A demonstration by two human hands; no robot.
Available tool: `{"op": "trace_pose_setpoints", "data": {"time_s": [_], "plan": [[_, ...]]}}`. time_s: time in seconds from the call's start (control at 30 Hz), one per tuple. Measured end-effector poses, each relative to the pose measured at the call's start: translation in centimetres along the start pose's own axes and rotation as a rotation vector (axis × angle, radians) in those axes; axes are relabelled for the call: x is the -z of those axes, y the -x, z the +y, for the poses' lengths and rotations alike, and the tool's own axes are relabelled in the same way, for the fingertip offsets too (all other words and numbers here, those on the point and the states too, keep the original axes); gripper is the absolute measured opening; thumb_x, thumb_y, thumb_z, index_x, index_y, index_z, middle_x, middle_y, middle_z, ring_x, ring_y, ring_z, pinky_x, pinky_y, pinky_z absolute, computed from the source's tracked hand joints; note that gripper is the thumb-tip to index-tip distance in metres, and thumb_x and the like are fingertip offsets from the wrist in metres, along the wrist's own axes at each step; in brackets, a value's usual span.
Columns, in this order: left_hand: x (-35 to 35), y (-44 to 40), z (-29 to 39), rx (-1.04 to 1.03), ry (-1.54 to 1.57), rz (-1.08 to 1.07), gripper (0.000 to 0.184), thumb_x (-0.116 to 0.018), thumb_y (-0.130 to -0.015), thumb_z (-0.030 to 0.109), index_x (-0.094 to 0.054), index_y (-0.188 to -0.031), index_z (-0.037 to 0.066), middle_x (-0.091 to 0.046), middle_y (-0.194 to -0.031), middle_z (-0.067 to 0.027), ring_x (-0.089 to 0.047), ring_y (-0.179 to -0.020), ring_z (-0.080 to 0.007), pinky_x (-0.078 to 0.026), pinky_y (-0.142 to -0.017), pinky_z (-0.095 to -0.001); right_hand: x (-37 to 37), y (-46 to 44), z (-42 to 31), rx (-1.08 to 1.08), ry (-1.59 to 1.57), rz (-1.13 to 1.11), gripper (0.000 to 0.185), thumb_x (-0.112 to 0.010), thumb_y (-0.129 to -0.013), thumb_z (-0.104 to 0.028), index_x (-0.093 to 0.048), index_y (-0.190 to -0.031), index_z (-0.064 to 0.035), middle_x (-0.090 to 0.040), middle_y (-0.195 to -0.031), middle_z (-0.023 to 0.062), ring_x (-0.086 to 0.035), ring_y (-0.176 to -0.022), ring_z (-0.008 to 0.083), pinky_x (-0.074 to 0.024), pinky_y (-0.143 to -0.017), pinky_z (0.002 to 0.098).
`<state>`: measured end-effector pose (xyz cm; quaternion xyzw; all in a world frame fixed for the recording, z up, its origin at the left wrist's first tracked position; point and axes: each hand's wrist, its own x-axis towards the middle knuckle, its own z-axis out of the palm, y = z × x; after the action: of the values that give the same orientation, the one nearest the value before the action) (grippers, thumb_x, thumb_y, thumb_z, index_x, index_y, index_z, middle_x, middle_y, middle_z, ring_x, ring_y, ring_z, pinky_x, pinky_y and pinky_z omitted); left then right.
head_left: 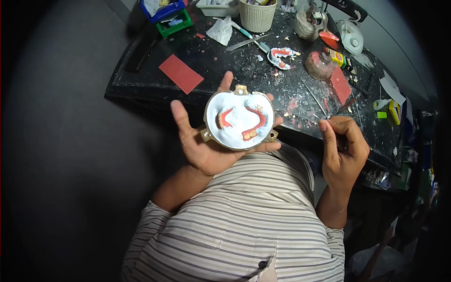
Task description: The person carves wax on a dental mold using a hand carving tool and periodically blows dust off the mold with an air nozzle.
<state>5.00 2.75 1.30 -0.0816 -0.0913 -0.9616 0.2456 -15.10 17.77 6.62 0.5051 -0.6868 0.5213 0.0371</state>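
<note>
My left hand (197,145) is palm up and supports a brass dental flask half (205,135) from below, its thumb and fingers spread around the rim. White plaster (238,115) fills the flask. Set in it are red wax with teeth, a short piece (224,118) on the left and a longer curved one (257,123) on the right. My right hand (345,145) is raised apart from the flask at the desk's front edge, thumb and index finger pinched together. Whatever is between these fingertips is too small to make out. A thin metal tool (315,97) ends close to them.
On the black desk (136,77) lie a pink wax sheet (181,74), another wax sheet (340,85), a knife (248,42) and a dental model with red wax (282,58). Behind stand a glass burner (319,65), a woven basket (257,16) and a green bin (174,23). Scraps litter the surface.
</note>
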Motion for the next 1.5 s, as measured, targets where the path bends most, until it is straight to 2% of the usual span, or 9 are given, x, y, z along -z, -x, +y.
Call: {"op": "trace_pose_setpoints", "data": {"time_s": [0.13,0.3,0.5,0.7,1.13,1.23,1.33,1.4,1.5], "plan": [[0.4,-0.4,0.4,0.024,0.027,0.006,0.074,-0.048,-0.100,0.080,-0.030,-0.167,0.053,-0.009,-0.177,-0.0308,-0.026,-0.151,-0.0701,-0.037,-0.106,-0.0889,0.4,0.4,0.8,-0.008,-0.018,0.017,0.015,-0.082,-0.093,0.003,-0.068,-0.087,0.0045,-0.070,-0.083,0.0087,-0.060,-0.072,0.0097,-0.0471,-0.065,0.0233],[-0.3,-0.4,0.1,0.031,-0.011,-0.035,0.086,-0.047,-0.101,0.080,-0.021,-0.173,0.041,-0.011,-0.177,-0.0309,-0.027,-0.152,-0.0679,-0.036,-0.107,-0.0888,0.5,0.9,1.4,-0.065,-0.040,0.001,0.015,-0.081,-0.094,0.003,-0.068,-0.087,0.0042,-0.070,-0.083,0.0083,-0.061,-0.073,0.0094,-0.0480,-0.067,0.0236],[-0.7,-0.4,-0.2,0.045,-0.091,0.023,0.094,-0.051,-0.099,0.080,-0.018,-0.174,0.035,-0.011,-0.180,-0.0206,-0.021,-0.158,-0.0606,-0.028,-0.115,-0.0864,0.5,1.1,1.2,-0.099,-0.037,-0.026,0.018,-0.082,-0.094,0.002,-0.066,-0.086,0.0034,-0.070,-0.082,0.0076,-0.060,-0.072,0.0093,-0.0470,-0.066,0.0238],[-0.3,-0.2,-0.3,-0.017,-0.215,0.058,0.099,-0.056,-0.096,0.081,-0.018,-0.174,0.033,-0.019,-0.178,-0.0152,-0.026,-0.158,-0.0552,-0.029,-0.115,-0.0866,0.4,1.3,1.4,-0.087,-0.014,-0.050,0.018,-0.082,-0.093,0.001,-0.066,-0.086,0.0035,-0.070,-0.082,0.0078,-0.060,-0.072,0.0096,-0.0465,-0.065,0.0239],[-0.6,0.0,-0.8,-0.019,-0.277,0.131,0.095,-0.057,-0.099,0.074,-0.021,-0.173,0.027,-0.030,-0.173,-0.0206,-0.035,-0.155,-0.0522,-0.031,-0.117,-0.0832,-0.1,1.6,0.7,-0.123,-0.027,-0.118,0.015,-0.084,-0.092,-0.002,-0.070,-0.088,0.0039,-0.073,-0.085,0.0101,-0.064,-0.073,0.0132,-0.0481,-0.066,0.0264],[-0.6,-0.1,-0.9,-0.018,-0.346,0.154,0.104,-0.065,-0.097,0.071,-0.020,-0.174,0.017,-0.030,-0.173,-0.0231,-0.036,-0.154,-0.0532,-0.032,-0.118,-0.0803,-0.1,1.5,0.8,-0.099,-0.030,-0.117,0.014,-0.084,-0.092,-0.002,-0.071,-0.089,0.0039,-0.073,-0.085,0.0101,-0.064,-0.073,0.0132,-0.0480,-0.066,0.0263],[-0.1,0.0,-0.6,0.086,-0.144,0.108,0.115,-0.069,-0.090,0.069,-0.019,-0.173,0.006,-0.029,-0.173,-0.0246,-0.035,-0.155,-0.0543,-0.034,-0.118,-0.0787,0.0,1.5,0.9,-0.066,-0.029,-0.118,0.014,-0.083,-0.092,-0.001,-0.071,-0.089,0.0039,-0.073,-0.085,0.0101,-0.064,-0.073,0.0130,-0.0479,-0.066,0.0261],[-0.1,0.2,-0.6,0.099,-0.106,0.033,0.116,-0.069,-0.088,0.063,-0.022,-0.169,-0.006,-0.033,-0.170,-0.0287,-0.043,-0.151,-0.0523,-0.038,-0.117,-0.0767,0.0,1.5,0.9,-0.074,-0.033,-0.119,0.013,-0.083,-0.092,-0.001,-0.071,-0.089,0.0039,-0.073,-0.086,0.0102,-0.064,-0.073,0.0131,-0.0480,-0.066,0.0262],[0.1,0.1,-0.4,0.136,-0.085,-0.014,0.115,-0.069,-0.088,0.061,-0.022,-0.168,-0.006,-0.033,-0.169,-0.0303,-0.046,-0.148,-0.0531,-0.038,-0.117,-0.0767,0.1,1.6,0.9,-0.088,-0.038,-0.122,0.013,-0.083,-0.092,0.000,-0.071,-0.090,0.0039,-0.073,-0.086,0.0105,-0.064,-0.073,0.0134,-0.0482,-0.066,0.0262]]}}
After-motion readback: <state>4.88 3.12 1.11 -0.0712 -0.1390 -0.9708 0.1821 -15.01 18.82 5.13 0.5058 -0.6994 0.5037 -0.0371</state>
